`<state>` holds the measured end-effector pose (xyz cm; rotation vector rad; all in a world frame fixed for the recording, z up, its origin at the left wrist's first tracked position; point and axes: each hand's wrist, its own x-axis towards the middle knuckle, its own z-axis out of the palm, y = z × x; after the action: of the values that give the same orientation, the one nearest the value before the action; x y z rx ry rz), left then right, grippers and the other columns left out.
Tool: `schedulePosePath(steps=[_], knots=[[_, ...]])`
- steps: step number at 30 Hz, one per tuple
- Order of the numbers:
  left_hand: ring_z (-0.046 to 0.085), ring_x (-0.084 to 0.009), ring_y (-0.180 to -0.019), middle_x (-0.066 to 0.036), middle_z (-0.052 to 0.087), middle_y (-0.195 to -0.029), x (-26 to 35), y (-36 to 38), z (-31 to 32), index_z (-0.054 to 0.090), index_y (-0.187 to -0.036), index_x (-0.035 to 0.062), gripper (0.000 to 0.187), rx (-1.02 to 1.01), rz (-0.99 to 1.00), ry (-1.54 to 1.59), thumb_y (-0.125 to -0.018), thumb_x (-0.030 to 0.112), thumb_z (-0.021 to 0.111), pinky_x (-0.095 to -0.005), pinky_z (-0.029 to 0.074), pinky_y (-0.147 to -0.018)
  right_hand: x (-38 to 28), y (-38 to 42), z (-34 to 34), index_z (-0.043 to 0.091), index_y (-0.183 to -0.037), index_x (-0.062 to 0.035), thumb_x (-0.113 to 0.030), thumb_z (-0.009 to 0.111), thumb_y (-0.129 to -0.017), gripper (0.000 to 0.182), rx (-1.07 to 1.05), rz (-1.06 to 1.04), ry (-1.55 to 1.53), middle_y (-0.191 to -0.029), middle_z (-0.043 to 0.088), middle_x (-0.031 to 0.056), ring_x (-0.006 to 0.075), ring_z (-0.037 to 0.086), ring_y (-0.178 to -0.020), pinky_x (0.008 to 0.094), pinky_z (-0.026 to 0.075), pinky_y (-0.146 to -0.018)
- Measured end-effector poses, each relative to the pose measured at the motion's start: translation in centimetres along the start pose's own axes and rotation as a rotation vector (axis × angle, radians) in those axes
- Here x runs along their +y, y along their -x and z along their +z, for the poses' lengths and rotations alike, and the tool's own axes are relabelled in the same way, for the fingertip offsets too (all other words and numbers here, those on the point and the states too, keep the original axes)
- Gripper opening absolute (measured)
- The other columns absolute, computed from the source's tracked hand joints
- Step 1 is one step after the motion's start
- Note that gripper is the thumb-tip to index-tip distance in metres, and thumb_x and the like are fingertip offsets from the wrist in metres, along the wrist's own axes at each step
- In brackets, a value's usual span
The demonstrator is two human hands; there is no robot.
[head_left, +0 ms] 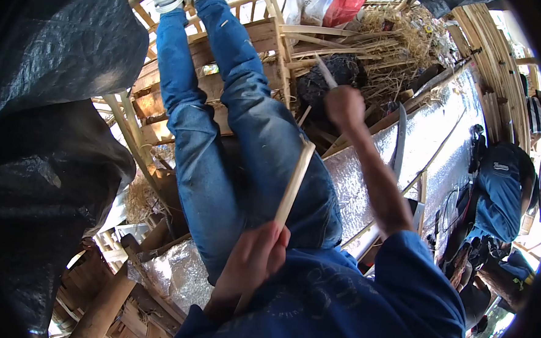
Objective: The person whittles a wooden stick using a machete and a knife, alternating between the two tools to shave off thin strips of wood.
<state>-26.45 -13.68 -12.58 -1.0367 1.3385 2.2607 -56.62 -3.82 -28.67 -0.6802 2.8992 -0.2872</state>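
Note:
A pale strip of split wood or bamboo (295, 184) lies slanted over the thigh of the blue jeans (260, 129). Its lower part is in my left hand (258, 254), whose fingers are wrapped round it near my blue shirt. Farther forward, to the right of the knee, my right hand (345, 107) is closed on a knife, its narrow blade (326, 72) pointing up and away. The knife's handle is hidden in the fist. Blade and strip are apart. The strip's far end looks frayed.
A long curved blade (400, 142) rests on the silver foil sheet (441, 126) at the right. Straw (406, 38) and a dark bundle (330, 80) lie ahead. Black plastic sheeting (44, 175) hangs at the left. Dark blue clothing (501, 193) is at the far right.

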Motion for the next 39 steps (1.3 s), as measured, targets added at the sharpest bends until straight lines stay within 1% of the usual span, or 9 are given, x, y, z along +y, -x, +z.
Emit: schedulePosePath(steps=[1, 4, 5, 7, 11, 14, 21, 35, 39], knots=[[0.035, -0.0029, -0.04, 0.005, 0.04, -0.051, 0.1, -1.5, -0.4, 0.051, -0.085, 0.0099, 0.039, -0.021, 0.028, 0.08, -0.1, 0.04, 0.031, -0.0182, 0.025, -0.036, 0.5, -1.6, -2.1, 0.066, -0.073, 0.0004, -0.021, 0.05, -0.084, 0.029, 0.184, -0.097, -0.061, -0.066, 0.059, 0.0268, 0.0409, 0.062, -0.066, 0.0453, 0.052, -0.063], [0.032, -0.0033, -0.038, 0.002, 0.042, -0.051, 0.2, -2.7, -0.9, 0.049, -0.085, 0.0073, 0.04, -0.069, 0.028, 0.208, -0.1, 0.04, 0.032, -0.0189, 0.024, -0.036, -1.0, 0.8, -6.4, 0.066, -0.072, 0.0022, -0.02, 0.051, -0.086, 0.03, 0.074, -0.087, -0.258, -0.066, 0.059, 0.0275, 0.0424, 0.062, -0.066, 0.0446, 0.052, -0.063], [0.032, -0.0033, -0.038, 0.002, 0.042, -0.051, 0.4, -2.8, -1.0, 0.049, -0.085, 0.0073, 0.04, -0.082, 0.032, 0.209, -0.1, 0.04, 0.032, -0.0189, 0.024, -0.036, -0.9, 2.1, -6.1, 0.065, -0.073, 0.0033, -0.018, 0.05, -0.09, 0.031, 0.132, -0.148, -0.303, -0.06, 0.062, 0.0196, 0.03, 0.064, -0.055, 0.0403, 0.048, -0.051], [0.031, -0.0035, -0.037, 0.001, 0.042, -0.051, 0.8, -2.9, -1.2, 0.048, -0.085, 0.0069, 0.042, -0.165, -0.01, 0.301, -0.1, 0.043, 0.032, -0.0189, 0.025, -0.035, -2.1, 4.7, -7.2, 0.064, -0.069, 0.0038, -0.021, 0.052, -0.09, 0.034, -0.068, -0.072, -0.441, -0.054, 0.059, 0.0169, 0.0263, 0.06, -0.047, 0.0391, 0.044, -0.047], [0.03, -0.0032, -0.036, 0.001, 0.042, -0.051, 0.5, -3.1, -1.6, 0.047, -0.085, 0.0091, 0.042, -0.209, -0.04, 0.337, -0.099, 0.046, 0.032, -0.0175, 0.025, -0.035, -3.9, 8.1, -8.4, 0.056, -0.065, 0.0059, -0.019, 0.053, -0.089, 0.035, -0.095, -0.158, -0.488, -0.054, 0.051, 0.0226, 0.0359, 0.054, -0.046, 0.0394, 0.04, -0.047], [0.03, -0.0028, -0.037, 0.002, 0.041, -0.051, 0.7, -3.1, -1.7, 0.046, -0.085, 0.0095, 0.042, -0.23, -0.06, 0.362, -0.099, 0.047, 0.033, -0.0166, 0.025, -0.036, -4.6, 9.1, -8.8, 0.058, -0.066, 0.0048, -0.014, 0.056, -0.086, 0.027, -0.118, -0.2, -0.492, -0.054, 0.053, 0.0217, 0.0369, 0.057, -0.049, 0.0389, 0.042, -0.048], [0.029, -0.0029, -0.039, 0.003, 0.037, -0.051, 0.3, -2.8, -1.0, 0.047, -0.087, 0.0082, 0.039, -0.184, -0.046, 0.357, -0.1, 0.041, 0.032, -0.0173, 0.024, -0.036, -7.1, 10.1, -9.9, 0.067, -0.08, -0.0024, -0.013, 0.059, -0.076, 0.014, -0.298, -0.372, -0.358, -0.059, 0.06, 0.0186, 0.0361, 0.062, -0.057, 0.0422, 0.051, -0.057], [0.032, -0.0033, -0.043, 0.004, 0.035, -0.052, -0.2, -2.0, 0.1, 0.046, -0.084, 0.0056, 0.035, 0.03, 0.174, -0.056, -0.102, 0.03, 0.03, -0.0201, 0.025, -0.041, -7.3, 7.3, -7.6, 0.065, -0.078, -0.0011, -0.007, 0.057, -0.073, 0.011, -0.239, -0.468, -0.264, -0.059, 0.059, 0.0188, 0.0367, 0.06, -0.057, 0.0413, 0.05, -0.056], [0.032, -0.0039, -0.043, 0.004, 0.036, -0.052, 0.3, -2.3, -0.4, 0.047, -0.085, 0.0054, 0.035, 0.056, 0.113, 0.021, -0.102, 0.031, 0.031, -0.0203, 0.026, -0.041, -7.7, 7.1, -6.0, 0.065, -0.078, -0.0027, -0.008, 0.058, -0.073, 0.01, -0.174, -0.495, -0.264, -0.058, 0.059, 0.0173, 0.0367, 0.06, -0.056, 0.0415, 0.05, -0.055]])
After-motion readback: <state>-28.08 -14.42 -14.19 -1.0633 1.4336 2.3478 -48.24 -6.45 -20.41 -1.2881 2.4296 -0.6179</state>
